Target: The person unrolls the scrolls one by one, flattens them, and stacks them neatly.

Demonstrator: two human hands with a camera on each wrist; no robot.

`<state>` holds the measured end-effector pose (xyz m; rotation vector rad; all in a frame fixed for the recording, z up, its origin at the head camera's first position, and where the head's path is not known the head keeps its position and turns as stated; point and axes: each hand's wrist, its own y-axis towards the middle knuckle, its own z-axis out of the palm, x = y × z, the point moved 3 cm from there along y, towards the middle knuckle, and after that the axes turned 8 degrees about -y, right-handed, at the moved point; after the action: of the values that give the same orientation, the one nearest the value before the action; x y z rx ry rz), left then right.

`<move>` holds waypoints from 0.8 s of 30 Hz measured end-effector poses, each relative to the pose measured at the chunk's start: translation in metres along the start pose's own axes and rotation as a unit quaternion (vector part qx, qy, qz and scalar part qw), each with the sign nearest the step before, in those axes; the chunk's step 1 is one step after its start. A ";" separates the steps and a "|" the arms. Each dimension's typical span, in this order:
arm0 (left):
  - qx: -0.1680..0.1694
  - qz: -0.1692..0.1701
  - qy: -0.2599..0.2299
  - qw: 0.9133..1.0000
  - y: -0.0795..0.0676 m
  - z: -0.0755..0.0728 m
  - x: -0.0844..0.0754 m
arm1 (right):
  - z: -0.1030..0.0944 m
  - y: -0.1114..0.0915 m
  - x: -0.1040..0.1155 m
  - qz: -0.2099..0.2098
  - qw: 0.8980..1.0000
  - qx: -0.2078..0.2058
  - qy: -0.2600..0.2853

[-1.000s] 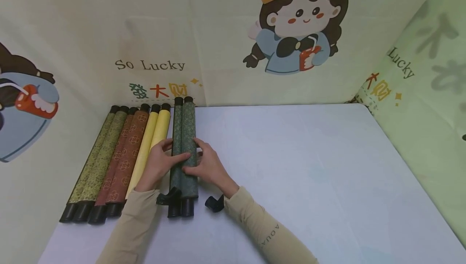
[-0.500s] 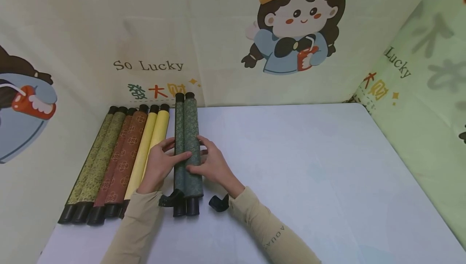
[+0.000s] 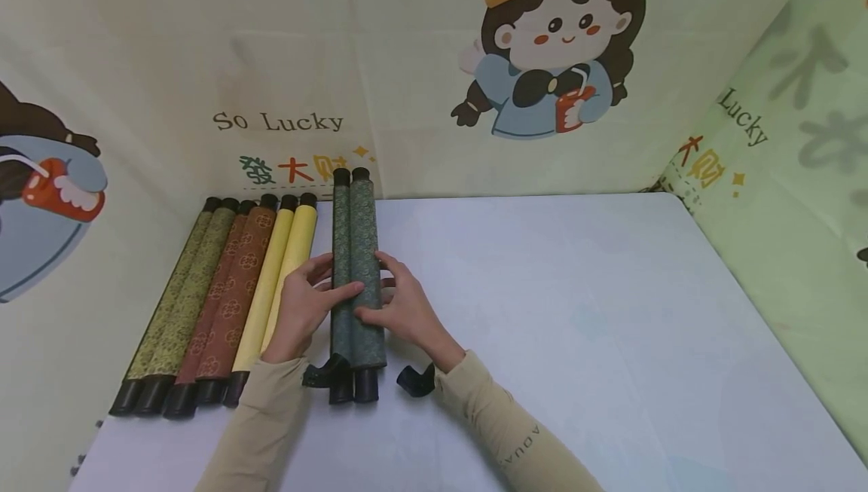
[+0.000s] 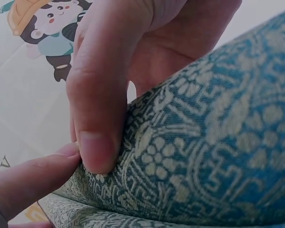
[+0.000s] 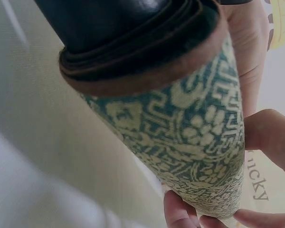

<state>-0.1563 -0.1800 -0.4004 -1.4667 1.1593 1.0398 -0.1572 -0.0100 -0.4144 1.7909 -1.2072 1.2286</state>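
Observation:
A scroll with teal floral fabric [image 3: 367, 251] and black end knobs is rolled from both ends into two rolls side by side. My left hand [image 3: 305, 307] grips it from the left, its thumb laid across the front onto the right roll. From the other side my right hand [image 3: 404, 311] holds the right roll between thumb and fingers. In the left wrist view, fingertips press the patterned fabric [image 4: 218, 137]. The right wrist view shows the layered roll end and black knob [image 5: 109, 23] close up.
To the left lie yellow scrolls [image 3: 295, 239], reddish-brown scrolls [image 3: 237, 288] and olive-green scrolls [image 3: 179, 311], in a row on the white table [image 3: 542, 326]. A printed cloth backdrop [image 3: 407, 85] stands behind the table and at both sides.
Both hands have shifted slightly to the right with the teal scroll, and its far end stands higher in view. The gap to the yellow scrolls has widened.

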 end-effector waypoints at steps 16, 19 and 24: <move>-0.011 0.019 -0.021 1.000 -0.005 0.010 0.001 | -0.013 -0.008 -0.004 -0.001 1.000 0.000 0.004; -0.009 0.021 -0.031 0.999 -0.006 0.013 0.001 | -0.016 -0.009 -0.006 -0.004 1.000 -0.003 0.002; -0.005 0.028 -0.038 0.999 -0.009 0.019 0.001 | -0.023 -0.013 -0.006 -0.011 1.000 -0.006 -0.004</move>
<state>-0.1487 -0.1612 -0.4029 -1.3980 1.1485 1.1311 -0.1537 0.0169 -0.4122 1.7980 -1.1944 1.2009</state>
